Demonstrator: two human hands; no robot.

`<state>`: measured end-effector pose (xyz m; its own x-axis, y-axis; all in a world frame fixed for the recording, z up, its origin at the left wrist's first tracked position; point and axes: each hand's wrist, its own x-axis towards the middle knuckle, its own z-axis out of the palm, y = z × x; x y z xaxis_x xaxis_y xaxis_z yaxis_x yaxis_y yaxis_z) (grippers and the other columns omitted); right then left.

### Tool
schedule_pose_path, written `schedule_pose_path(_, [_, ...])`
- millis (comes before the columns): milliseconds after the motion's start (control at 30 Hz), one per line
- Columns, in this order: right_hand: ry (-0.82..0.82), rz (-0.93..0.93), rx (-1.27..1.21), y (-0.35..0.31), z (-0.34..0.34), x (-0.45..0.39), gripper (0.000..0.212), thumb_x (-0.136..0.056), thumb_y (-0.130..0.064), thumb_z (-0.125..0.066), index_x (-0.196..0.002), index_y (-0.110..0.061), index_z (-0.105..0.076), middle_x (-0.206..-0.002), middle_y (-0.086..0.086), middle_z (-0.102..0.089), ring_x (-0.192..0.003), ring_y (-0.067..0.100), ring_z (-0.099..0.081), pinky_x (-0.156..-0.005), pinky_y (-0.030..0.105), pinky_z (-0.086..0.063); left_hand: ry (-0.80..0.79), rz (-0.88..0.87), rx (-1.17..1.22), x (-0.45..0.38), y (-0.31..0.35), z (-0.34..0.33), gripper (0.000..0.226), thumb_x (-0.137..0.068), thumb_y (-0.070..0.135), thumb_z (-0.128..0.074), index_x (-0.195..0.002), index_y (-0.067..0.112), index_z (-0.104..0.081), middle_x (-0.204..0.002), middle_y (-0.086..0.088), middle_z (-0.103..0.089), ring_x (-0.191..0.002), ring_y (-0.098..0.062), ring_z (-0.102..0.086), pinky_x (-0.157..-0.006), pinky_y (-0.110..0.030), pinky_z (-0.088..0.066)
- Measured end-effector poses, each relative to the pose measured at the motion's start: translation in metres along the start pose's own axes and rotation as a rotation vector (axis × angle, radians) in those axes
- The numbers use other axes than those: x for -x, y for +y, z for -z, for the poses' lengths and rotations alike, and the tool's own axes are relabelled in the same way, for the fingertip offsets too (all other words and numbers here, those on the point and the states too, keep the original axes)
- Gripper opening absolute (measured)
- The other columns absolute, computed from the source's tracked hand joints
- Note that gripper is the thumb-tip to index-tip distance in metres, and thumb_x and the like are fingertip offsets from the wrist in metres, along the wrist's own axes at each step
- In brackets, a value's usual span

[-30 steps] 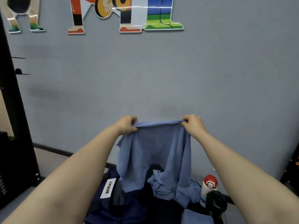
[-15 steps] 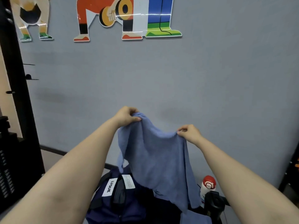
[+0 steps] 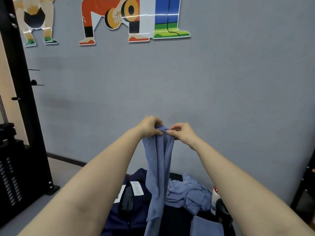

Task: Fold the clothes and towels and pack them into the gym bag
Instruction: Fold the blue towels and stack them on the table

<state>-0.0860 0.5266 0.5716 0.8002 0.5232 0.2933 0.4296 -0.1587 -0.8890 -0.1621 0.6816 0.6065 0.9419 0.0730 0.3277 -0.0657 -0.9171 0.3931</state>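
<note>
A blue towel (image 3: 158, 167) hangs doubled lengthwise in front of me, held up at chest height. My left hand (image 3: 150, 126) grips its top corners, and my right hand (image 3: 182, 132) pinches the same top edge right beside it. Below lie a navy garment (image 3: 122, 217) with white labels, a crumpled blue towel (image 3: 189, 191) and a folded blue towel (image 3: 207, 226). The gym bag cannot be made out.
A white and red bottle (image 3: 215, 195) and a black object (image 3: 223, 212) stand at the lower right. A black weight machine (image 3: 18, 150) fills the left side. The grey wall (image 3: 221, 99) with sport stickers is straight ahead.
My hands were spread apart with the towel stretched between them. They have come together, so the towel now hangs folded in half.
</note>
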Motion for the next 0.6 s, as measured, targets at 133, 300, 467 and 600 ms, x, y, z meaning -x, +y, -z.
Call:
schedule_pose_path(133, [0.103, 0.002, 0.049, 0.008, 0.006, 0.002, 0.005, -0.087, -0.009, -0.067, -0.091, -0.006, -0.065, -0.077, 0.007, -0.06, -0.079, 0.022, -0.058, -0.072, 0.031, -0.055, 0.017, 0.093, 0.006, 0.008, -0.02, 0.006, 0.022, -0.081, 0.013, -0.07, -0.101, 0.007, -0.067, -0.091, -0.003, -0.06, -0.084, -0.018, -0.052, -0.071, -0.024, -0.039])
schedule_pose_path(300, [0.095, -0.047, 0.115, 0.015, 0.014, 0.004, 0.006, -0.089, -0.012, -0.064, -0.093, -0.01, -0.061, -0.088, 0.008, -0.059, -0.087, 0.021, -0.055, -0.085, 0.038, -0.049, 0.126, 0.187, 0.284, 0.015, -0.03, 0.013, 0.009, -0.084, 0.01, -0.066, -0.093, 0.011, -0.069, -0.083, -0.004, -0.063, -0.081, -0.015, -0.056, -0.069, -0.021, -0.041])
schedule_pose_path(467, [0.006, 0.031, 0.073, 0.005, 0.001, 0.008, 0.014, -0.084, -0.008, -0.069, -0.095, -0.01, -0.061, -0.085, 0.001, -0.059, -0.087, 0.021, -0.059, -0.081, 0.036, -0.052, 0.122, 0.132, 0.354, 0.007, 0.0, 0.008, 0.012, -0.086, 0.011, -0.066, -0.096, 0.005, -0.069, -0.086, -0.005, -0.063, -0.083, -0.012, -0.056, -0.069, -0.017, -0.043])
schedule_pose_path(600, [0.087, 0.096, 0.06, 0.001, -0.004, 0.008, 0.021, -0.082, -0.012, -0.072, -0.094, 0.003, -0.063, -0.082, 0.007, -0.06, -0.079, 0.018, -0.054, -0.075, 0.033, -0.046, 0.126, 0.101, 0.291, 0.0, 0.013, -0.002, 0.014, -0.086, 0.012, -0.066, -0.095, 0.003, -0.069, -0.077, -0.003, -0.059, -0.076, -0.011, -0.051, -0.056, -0.007, -0.036])
